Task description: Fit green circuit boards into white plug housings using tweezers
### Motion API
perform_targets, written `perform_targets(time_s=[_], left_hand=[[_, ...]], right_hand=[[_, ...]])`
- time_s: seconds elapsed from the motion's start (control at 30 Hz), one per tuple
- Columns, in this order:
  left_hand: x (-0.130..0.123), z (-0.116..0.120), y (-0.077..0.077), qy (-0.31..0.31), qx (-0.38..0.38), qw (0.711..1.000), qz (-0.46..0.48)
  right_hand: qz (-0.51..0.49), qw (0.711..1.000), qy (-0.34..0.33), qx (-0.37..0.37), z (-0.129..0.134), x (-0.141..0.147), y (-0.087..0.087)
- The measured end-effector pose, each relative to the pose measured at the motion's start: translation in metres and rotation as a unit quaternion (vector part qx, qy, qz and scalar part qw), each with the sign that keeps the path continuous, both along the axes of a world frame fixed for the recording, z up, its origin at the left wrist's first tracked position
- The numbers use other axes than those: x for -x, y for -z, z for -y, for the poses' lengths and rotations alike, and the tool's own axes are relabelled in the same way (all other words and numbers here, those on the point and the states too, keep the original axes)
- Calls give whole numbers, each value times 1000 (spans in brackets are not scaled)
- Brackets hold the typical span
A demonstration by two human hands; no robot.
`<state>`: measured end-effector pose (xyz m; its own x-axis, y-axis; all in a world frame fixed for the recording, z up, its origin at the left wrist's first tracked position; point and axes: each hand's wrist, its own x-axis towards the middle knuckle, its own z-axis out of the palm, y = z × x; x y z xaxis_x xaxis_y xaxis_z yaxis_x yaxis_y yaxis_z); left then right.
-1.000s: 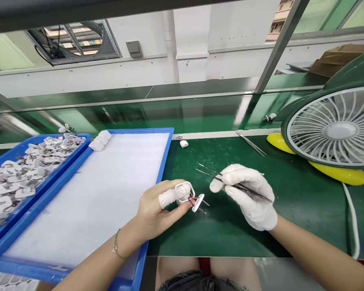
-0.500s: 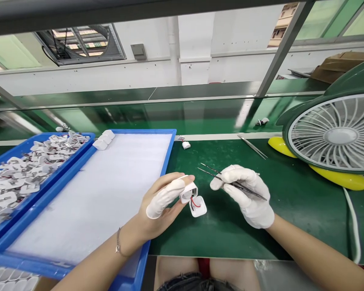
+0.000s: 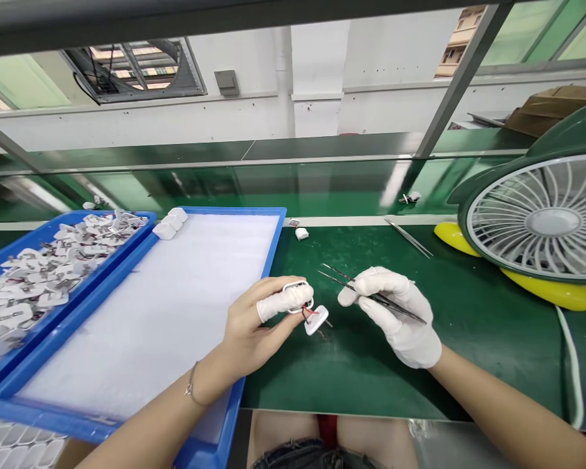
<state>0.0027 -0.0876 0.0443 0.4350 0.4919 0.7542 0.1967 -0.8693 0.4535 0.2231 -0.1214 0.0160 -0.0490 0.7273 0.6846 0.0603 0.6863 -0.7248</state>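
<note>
Above the green worktop point(image 3: 361, 384), inside its near edge, the left hand point(image 3: 254, 319) pinches a two-piece white plastic casing point(image 3: 317, 320), left of right hand's point(image 3: 406, 335) pinched slim black tweezers point(image 3: 398, 307).

Left arm: bare forearm point(image 3: 161, 400), entering from the lower edge, angled up and to the right. Wrist nearly straight; thin bracelet point(image 3: 190, 380) about it. Left grip point(image 3: 258, 319): back of hand uppermost, forefinger sheathed in a white covering point(image 3: 280, 303), remaining visible skin uncovered; thumb and fingers reaching rightward, drawn together in a pinch. Right arm: bare forearm point(image 3: 508, 404), entering from the lower right, angled up and to the left. Right grip point(image 3: 400, 319): white glove to the wrist, fingers bent, thumb and fingertips pinched, pointing left. Grips facing each other, apart.
</note>
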Motion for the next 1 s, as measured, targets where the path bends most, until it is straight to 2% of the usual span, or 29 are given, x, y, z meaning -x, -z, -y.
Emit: perform_targets(time_s=[0.13, 0.2, 0.27, 0.43, 0.5, 0.57, 0.63, 0.7, 0.8, 1.0], left_hand=[[0, 2, 4, -21, 149, 987, 56], [0, 3, 5, -25, 193, 978, 81], [0, 3, 4, -28, 195, 976, 94], [1, 2, -1, -5, 132, 989, 66], [1, 3, -3, 10, 177, 981, 71], [0, 4, -6, 9, 283, 954, 95], [0, 2, -10, -5, 398, 908, 128], [1, -4, -13, -17, 475, 864, 163], [4, -16, -13, -34, 535, 819, 203], [10, -30, -1, -25, 594, 756, 274]], right_hand=[[6, 1000, -1, -7, -1, 1, 0], [15, 1000, 1, -7, -1, 1, 1], [20, 1000, 4, -4, -1, 1, 2], [27, 1000, 10, 10, -1, -1, 6], [26, 999, 11, 26, -3, -2, 9], [18, 999, 10, 44, -5, -2, 12], [9, 999, 12, 53, -7, -2, 16], [2, 998, 18, 58, -8, -2, 18], [-1, 997, 29, 70, -9, -2, 21], [-7, 995, 43, 89, -13, -3, 27]])
